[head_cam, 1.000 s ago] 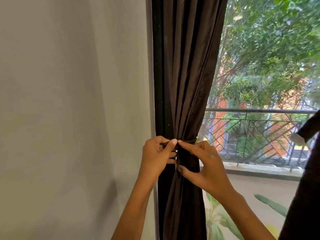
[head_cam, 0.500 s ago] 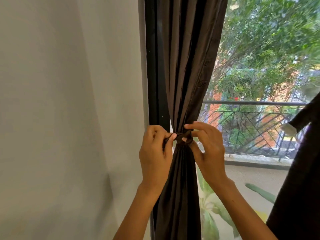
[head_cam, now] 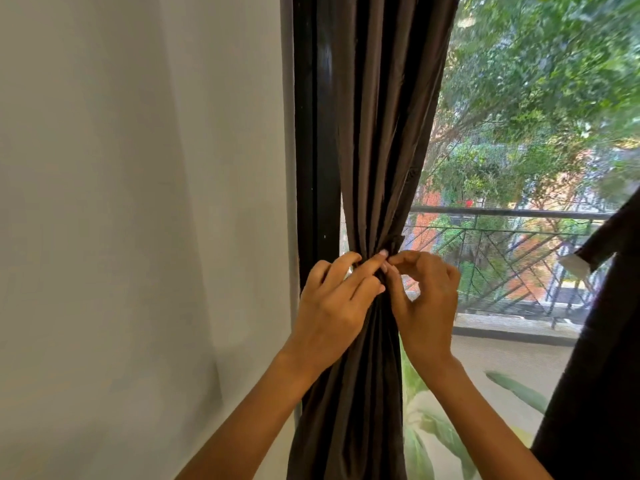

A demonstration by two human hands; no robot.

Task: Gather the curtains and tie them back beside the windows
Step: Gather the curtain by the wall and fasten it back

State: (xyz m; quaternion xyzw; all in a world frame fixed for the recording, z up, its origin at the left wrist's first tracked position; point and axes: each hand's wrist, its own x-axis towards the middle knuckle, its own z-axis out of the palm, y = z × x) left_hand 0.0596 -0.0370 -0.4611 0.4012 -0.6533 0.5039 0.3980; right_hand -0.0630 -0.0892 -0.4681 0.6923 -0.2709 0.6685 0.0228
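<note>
Your left hand [head_cam: 332,303] and right hand [head_cam: 424,306] pinch the tie [head_cam: 393,244] around the curtain [head_cam: 381,133]; slack grip lets it unravel.

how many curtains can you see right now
2. One curtain hangs gathered beside the black window frame, both hands at its waist; a second is at the right edge. Others may be out of view.

Dark brown curtain [head_cam: 377,133] hangs gathered into a narrow bundle, cinched mid-height, against the window frame's [head_cam: 308,133] left edge.

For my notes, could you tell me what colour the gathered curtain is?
Dark brown curtain, plain, seen in the head view.
</note>
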